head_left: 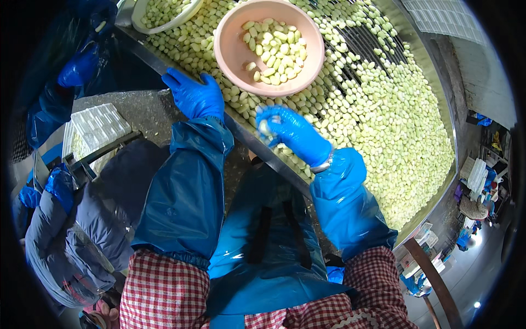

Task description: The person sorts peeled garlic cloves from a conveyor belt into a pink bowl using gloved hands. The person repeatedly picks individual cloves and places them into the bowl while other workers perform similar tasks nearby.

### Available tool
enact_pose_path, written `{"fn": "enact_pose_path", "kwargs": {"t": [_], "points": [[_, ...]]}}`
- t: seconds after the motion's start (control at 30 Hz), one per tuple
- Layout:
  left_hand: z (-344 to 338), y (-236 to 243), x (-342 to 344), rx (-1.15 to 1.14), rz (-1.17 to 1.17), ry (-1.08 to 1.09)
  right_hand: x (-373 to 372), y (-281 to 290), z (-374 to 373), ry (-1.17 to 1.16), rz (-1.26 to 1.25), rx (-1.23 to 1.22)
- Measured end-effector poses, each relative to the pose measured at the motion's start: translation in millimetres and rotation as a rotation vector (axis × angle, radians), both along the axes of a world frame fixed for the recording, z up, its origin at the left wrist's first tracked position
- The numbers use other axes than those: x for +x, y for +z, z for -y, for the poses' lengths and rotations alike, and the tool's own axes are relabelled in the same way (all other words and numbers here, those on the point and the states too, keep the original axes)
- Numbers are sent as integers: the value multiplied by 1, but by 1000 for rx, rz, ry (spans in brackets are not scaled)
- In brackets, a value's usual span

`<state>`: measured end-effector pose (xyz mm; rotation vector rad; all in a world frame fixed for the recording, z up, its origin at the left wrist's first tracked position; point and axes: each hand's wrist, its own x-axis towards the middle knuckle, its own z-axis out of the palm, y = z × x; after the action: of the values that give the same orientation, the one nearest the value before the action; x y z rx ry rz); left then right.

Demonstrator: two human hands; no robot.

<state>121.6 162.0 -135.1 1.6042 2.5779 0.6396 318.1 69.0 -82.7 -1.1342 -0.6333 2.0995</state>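
Note:
My right hand [293, 134], in a blue glove, is curled over the near edge of the metal sorting table [274, 160]. Pale green oval fruits show between its slightly blurred fingers. My left hand [196, 97], gloved in blue too, lies at the table's metal rim with fingers and thumb apart and nothing visible in it. Just beyond both hands a pink plastic bowl [230, 63] rests on the spread of fruits and holds a heap of them. Loose pale green fruits [383, 148] cover most of the table, thickest on the right.
Dark slats [361, 49] show through the fruits at the far right. A pale basin [143, 24] with fruits stands at the far left. Another person's blue-gloved hand [79, 66] is at the left, above a white plastic basket [101, 123]. A dark padded jacket [104, 203] lies below the basket.

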Motion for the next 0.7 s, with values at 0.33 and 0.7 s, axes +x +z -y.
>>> {"fn": "enact_pose_path", "kwargs": {"t": [0.33,0.7], "points": [[-2,2,-2,16,-14,-4,-17,-50,15,341,892,822],[-1,-7,-6,-12,-7,-62,-11,-83,13,649,945,652]]}}
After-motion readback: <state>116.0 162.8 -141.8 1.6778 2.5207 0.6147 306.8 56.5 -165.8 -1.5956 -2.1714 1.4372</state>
